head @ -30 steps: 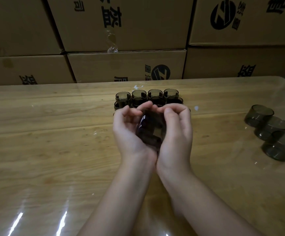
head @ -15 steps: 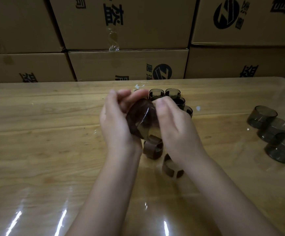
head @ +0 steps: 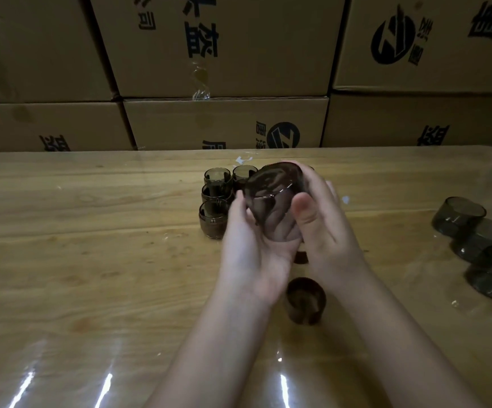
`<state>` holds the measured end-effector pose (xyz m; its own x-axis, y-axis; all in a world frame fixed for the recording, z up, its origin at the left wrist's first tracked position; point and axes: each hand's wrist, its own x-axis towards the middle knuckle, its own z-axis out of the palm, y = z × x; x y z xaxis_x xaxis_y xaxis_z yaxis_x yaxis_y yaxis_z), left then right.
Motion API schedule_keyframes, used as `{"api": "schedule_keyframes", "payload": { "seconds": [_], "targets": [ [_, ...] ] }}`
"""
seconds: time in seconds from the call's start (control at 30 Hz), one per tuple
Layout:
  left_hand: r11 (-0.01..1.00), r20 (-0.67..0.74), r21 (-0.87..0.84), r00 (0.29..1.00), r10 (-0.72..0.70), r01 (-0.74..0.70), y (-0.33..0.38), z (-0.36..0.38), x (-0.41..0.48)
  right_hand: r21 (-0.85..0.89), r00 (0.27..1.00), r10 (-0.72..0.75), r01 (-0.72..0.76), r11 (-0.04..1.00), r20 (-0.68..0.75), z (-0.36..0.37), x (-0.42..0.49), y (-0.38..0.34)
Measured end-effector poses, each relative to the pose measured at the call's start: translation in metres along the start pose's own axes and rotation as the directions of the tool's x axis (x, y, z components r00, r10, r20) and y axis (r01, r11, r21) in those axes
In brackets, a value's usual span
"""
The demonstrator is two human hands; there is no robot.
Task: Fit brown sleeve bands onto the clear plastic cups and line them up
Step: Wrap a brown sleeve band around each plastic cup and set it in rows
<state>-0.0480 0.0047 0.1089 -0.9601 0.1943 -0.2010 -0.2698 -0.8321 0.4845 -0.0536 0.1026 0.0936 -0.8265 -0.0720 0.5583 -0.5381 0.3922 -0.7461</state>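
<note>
Rolled cup (head: 272, 198) end-on toward camera since half a second back. Gripping it with both: left hand (head: 247, 245) curled underneath, right hand (head: 327, 228) wrapped round its side, above desk (head: 91, 260). Band seating: cannot tell. Just behind, several banded cups (head: 213, 213) already lined up in rows. Likely still to do: two loose bands (head: 306, 300) near wrists, three bare cups (head: 480, 234) far right.

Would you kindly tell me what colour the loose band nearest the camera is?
Dark brown; the sleeve band shows best in the head view.
</note>
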Motion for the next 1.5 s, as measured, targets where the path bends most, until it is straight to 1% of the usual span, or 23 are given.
{"api": "schedule_keyframes", "payload": {
  "seconds": [0.1,0.17,0.2,0.23,0.27,0.3,0.33,0.4,0.43,0.47,0.5,0.57,0.63,0.73,0.8,0.93,1.0,1.03,1.1,1.17,1.27,1.37,1.5],
  "targets": [
    [0.997,-0.007,-0.029,0.998,-0.070,0.070,0.004,-0.002,0.002,-0.009,0.993,0.033,-0.033,0.999,0.111,0.001,0.000,0.004],
    [0.996,-0.019,-0.035,0.996,-0.082,0.081,0.011,-0.006,0.006,0.060,0.976,0.047,-0.061,0.996,0.212,-0.004,0.002,0.008],
    [0.997,-0.038,-0.035,0.997,-0.067,0.066,0.015,-0.008,0.008,0.133,0.973,0.052,-0.084,0.988,0.225,-0.008,0.004,0.011],
    [0.999,-0.069,-0.030,0.997,-0.042,0.040,0.018,-0.010,0.010,0.164,0.979,0.079,-0.111,0.980,0.191,-0.014,0.006,0.014],
    [1.000,-0.100,-0.024,0.995,-0.011,0.008,0.022,-0.011,0.012,0.136,0.984,0.136,-0.152,0.979,0.118,-0.018,0.007,0.019],
    [1.000,-0.120,-0.020,0.993,0.021,-0.024,0.025,-0.013,0.013,0.029,0.974,0.225,-0.227,0.974,0.038,-0.023,0.008,0.025],
    [0.999,-0.124,-0.020,0.991,0.042,-0.045,0.027,-0.016,0.013,-0.142,0.944,0.329,-0.327,0.934,-0.012,-0.028,0.008,0.033],
    [0.998,-0.090,-0.027,0.995,0.053,-0.056,0.030,-0.020,0.013,-0.493,0.839,0.543,-0.466,0.734,0.015,-0.035,0.005,0.052],
    [0.998,-0.069,-0.026,0.997,0.047,-0.049,0.032,-0.022,0.013,-0.587,0.785,0.616,-0.469,0.660,0.065,-0.035,0.003,0.060],
    [0.999,-0.053,-0.020,0.998,0.036,-0.037,0.032,-0.023,0.014,-0.624,0.742,0.659,-0.459,0.633,0.122,-0.033,0.001,0.065],
    [1.000,-0.047,-0.010,0.999,0.022,-0.022,0.031,-0.024,0.015,-0.623,0.718,0.674,-0.449,0.641,0.176,-0.030,-0.001,0.066],
    [1.000,-0.041,-0.002,0.999,-0.011,0.011,0.027,-0.023,0.017,-0.630,0.722,0.653,-0.401,0.665,0.229,-0.023,-0.003,0.067],
    [0.999,-0.050,-0.018,0.998,-0.036,0.035,0.021,-0.022,0.019,-0.711,0.742,0.638,-0.333,0.619,0.209,-0.016,-0.003,0.068],
    [0.994,-0.050,-0.041,0.993,-0.103,0.101,0.015,-0.023,0.021,-0.729,0.726,0.666,-0.360,0.582,0.172,-0.010,-0.004,0.072],
    [0.994,-0.053,-0.007,0.993,-0.108,0.108,0.013,-0.025,0.023,-0.641,0.737,0.661,-0.439,0.629,0.144,-0.016,-0.002,0.073],
    [0.986,-0.083,0.166,0.997,-0.010,0.024,0.010,-0.032,0.029,-0.310,0.833,0.553,-0.520,0.796,0.023,-0.040,0.008,0.062],
    [0.974,-0.064,0.227,0.998,0.015,0.000,0.010,-0.035,0.030,-0.197,0.879,0.474,-0.473,0.858,-0.045,-0.049,0.011,0.047],
    [0.967,-0.054,0.256,0.998,0.021,-0.006,0.010,-0.036,0.031,-0.202,0.908,0.413,-0.420,0.885,-0.078,-0.052,0.011,0.038],
    [0.953,-0.035,0.304,0.999,0.026,-0.015,0.008,-0.038,0.032,-0.318,0.962,0.253,-0.273,0.908,-0.102,-0.054,0.008,0.022],
    [0.934,-0.002,0.355,0.999,0.040,-0.036,0.004,-0.037,0.031,-0.496,0.990,0.135,-0.131,0.858,-0.029,-0.051,0.006,0.006],
    [0.894,0.066,0.436,0.995,0.081,-0.101,-0.002,-0.034,0.030,-0.700,0.989,0.064,0.047,0.713,0.132,-0.045,0.007,-0.008],
    [0.837,0.107,0.515,0.983,0.151,-0.185,-0.006,-0.032,0.029,-0.787,0.972,0.056,0.152,0.598,0.230,-0.044,0.008,-0.017],
    [0.797,0.144,0.552,0.970,0.198,-0.245,-0.007,-0.034,0.028,-0.810,0.966,0.030,0.198,0.552,0.257,-0.039,0.007,-0.024]
  ]
}}
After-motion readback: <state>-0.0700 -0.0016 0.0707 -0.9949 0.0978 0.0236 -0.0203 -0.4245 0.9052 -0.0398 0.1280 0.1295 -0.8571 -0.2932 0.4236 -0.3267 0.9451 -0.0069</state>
